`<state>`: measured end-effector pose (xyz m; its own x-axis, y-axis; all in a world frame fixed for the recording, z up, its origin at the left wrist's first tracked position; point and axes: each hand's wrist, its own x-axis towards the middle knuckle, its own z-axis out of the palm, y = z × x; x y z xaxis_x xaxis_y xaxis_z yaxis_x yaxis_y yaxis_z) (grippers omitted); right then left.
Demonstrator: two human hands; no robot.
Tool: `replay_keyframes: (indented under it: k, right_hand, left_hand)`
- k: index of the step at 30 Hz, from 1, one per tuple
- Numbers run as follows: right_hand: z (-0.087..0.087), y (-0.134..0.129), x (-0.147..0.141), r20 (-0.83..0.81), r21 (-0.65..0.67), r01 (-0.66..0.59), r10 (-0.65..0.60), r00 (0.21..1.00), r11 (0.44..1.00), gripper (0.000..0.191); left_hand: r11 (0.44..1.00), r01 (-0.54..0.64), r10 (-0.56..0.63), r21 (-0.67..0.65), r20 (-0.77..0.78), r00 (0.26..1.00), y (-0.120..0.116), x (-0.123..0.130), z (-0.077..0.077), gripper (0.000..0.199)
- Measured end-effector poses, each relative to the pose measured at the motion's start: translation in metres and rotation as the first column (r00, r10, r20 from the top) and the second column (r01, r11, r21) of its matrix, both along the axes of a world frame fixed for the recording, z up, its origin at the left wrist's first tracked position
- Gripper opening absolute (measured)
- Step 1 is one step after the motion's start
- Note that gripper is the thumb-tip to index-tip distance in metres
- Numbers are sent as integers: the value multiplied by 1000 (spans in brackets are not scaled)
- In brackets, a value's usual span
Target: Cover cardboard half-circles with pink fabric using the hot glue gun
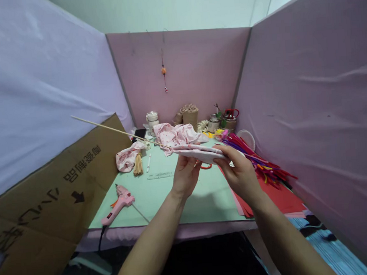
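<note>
Between my two hands is a flat, fabric-covered piece [200,153], white with pinkish-red marks, seen nearly edge-on above the table. A long thin wooden stick [117,130] runs out of its left end, up and to the left. From below, my left hand [186,177] grips the near left part, its fingertips partly hidden by the piece. My right hand [239,169] pinches the right end, thumb and fingers closed on it. Behind it lies crumpled pink patterned cloth [178,134]. Red scissor handles [206,166] show partly underneath.
A pink glue gun [120,204] lies front left, near a clear ruler [159,175], a white pen [149,163] and bundled sticks [138,165]. Pipe cleaners [260,159] and red sheets [278,198] are at right. A cardboard sheet [65,204] leans left; jars [152,119] stand behind.
</note>
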<state>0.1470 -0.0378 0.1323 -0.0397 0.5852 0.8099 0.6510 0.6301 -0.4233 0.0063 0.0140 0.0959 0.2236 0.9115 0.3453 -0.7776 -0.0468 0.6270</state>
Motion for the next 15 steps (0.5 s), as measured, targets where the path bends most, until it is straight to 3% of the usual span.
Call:
replay_keyframes:
  k: [5,9,12,15]
  right_hand:
    - [-14,1,-8,100,79,-4,-4,995,997,27]
    - [-23,-4,-16,133,267,112,-151,979,957,46]
    - [-23,-11,-25,196,383,149,-238,951,912,41]
    - [-21,-15,-34,219,405,151,-256,942,902,29]
  left_hand:
    - [999,11,-11,-48,-13,1000,0,-15,-12,33]
    - [998,-11,8,-57,-54,999,0,-17,-25,27]
    - [999,6,-8,-34,-70,997,-3,-17,-33,27]
    - [1000,-3,4,12,-66,998,-5,-17,-40,25]
